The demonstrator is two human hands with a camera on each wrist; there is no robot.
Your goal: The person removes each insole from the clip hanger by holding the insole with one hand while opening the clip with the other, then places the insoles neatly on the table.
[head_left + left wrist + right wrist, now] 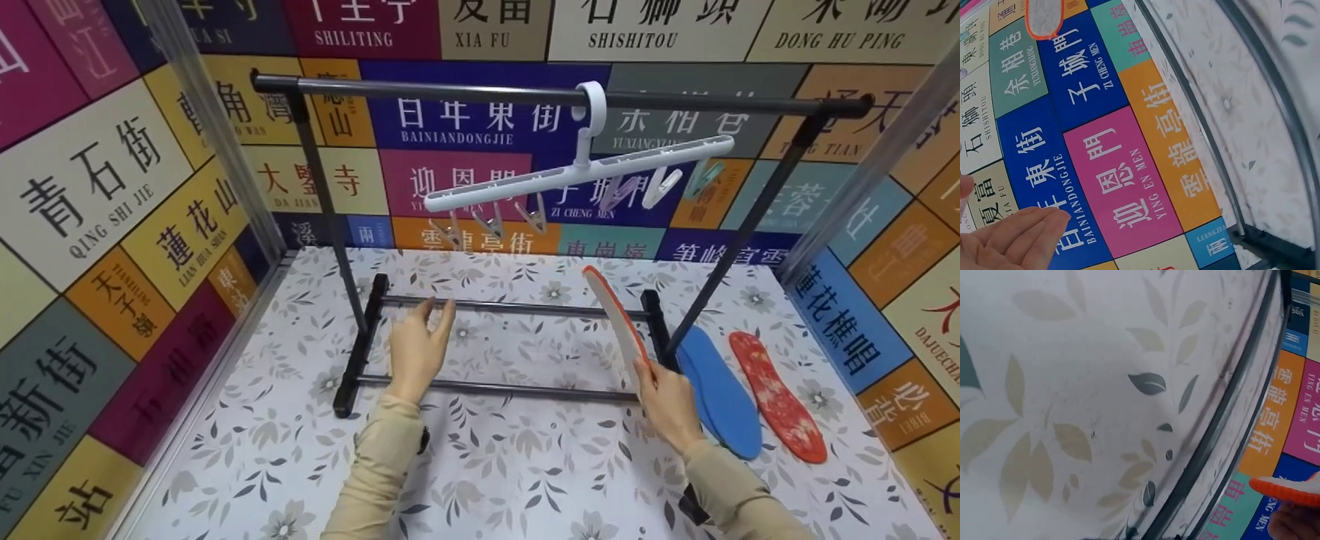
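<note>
My right hand (670, 401) grips the lower end of an insole (619, 315) with a pale face and an orange edge. The insole stands upright, tilted, its far end pointing up toward the hanger. Part of it also shows in the left wrist view (1044, 18) and the right wrist view (1286, 490). My left hand (417, 349) is raised over the rack's base, thumb apart from the fingers, holding nothing. Above both hands, a white clip hanger (517, 184) hangs slantwise from the rack's top bar (465, 91). Several clips, including a white clip (663, 187), dangle from it.
On the patterned tabletop (525, 457) at right lie a blue insole (724, 397) and a red patterned insole (776, 397). The rack's left post (330, 217), right post (739, 240) and lower bars (495, 388) surround the working space. Sign-covered walls (112, 187) enclose the table.
</note>
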